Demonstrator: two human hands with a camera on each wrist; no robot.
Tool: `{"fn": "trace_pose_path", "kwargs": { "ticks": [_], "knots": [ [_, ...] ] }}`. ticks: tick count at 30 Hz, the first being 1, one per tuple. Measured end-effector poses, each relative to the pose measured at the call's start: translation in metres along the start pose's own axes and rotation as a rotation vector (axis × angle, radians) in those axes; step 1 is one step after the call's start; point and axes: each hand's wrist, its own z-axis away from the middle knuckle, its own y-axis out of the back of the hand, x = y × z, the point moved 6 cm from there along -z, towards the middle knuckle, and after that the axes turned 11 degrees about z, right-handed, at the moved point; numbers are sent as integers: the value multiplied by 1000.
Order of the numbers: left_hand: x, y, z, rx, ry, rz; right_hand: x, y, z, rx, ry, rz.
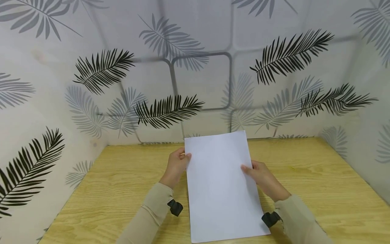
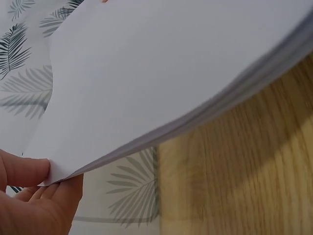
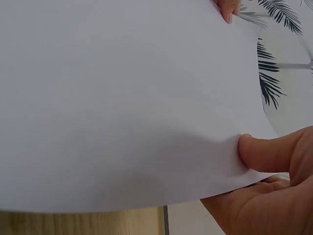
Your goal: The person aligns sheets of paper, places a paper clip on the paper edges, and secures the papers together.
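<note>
A stack of white paper (image 1: 222,186) is tilted up over the table, its far end raised and its near end low. My left hand (image 1: 177,166) pinches its left edge near the far corner, thumb on top and fingers beneath. On the opposite side my right hand (image 1: 265,179) grips the right edge, a little nearer to me, with the thumb pressing on the top sheet. The left wrist view shows several sheets layered along the edge of the paper (image 2: 146,83). In the right wrist view the paper (image 3: 122,98) dips under the thumb. The fingers below are partly hidden.
The wooden table (image 1: 128,189) reaches back to a wall (image 1: 201,81) covered with leaf-patterned sheeting, which also stands at both sides. A small yellow scrap (image 1: 293,168) lies on the table to the right. Black wrist cameras sit on both sleeves.
</note>
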Motion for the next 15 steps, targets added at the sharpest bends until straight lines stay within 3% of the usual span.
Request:
{"fn": "trace_pose_path", "kwargs": {
  "ticks": [9,15],
  "knots": [
    [-3,-1,0,12,-3,13,4,7,-3,7,44,122],
    [-3,-1,0,29,-9,15,6,19,-8,0,86,143]
  ]
}}
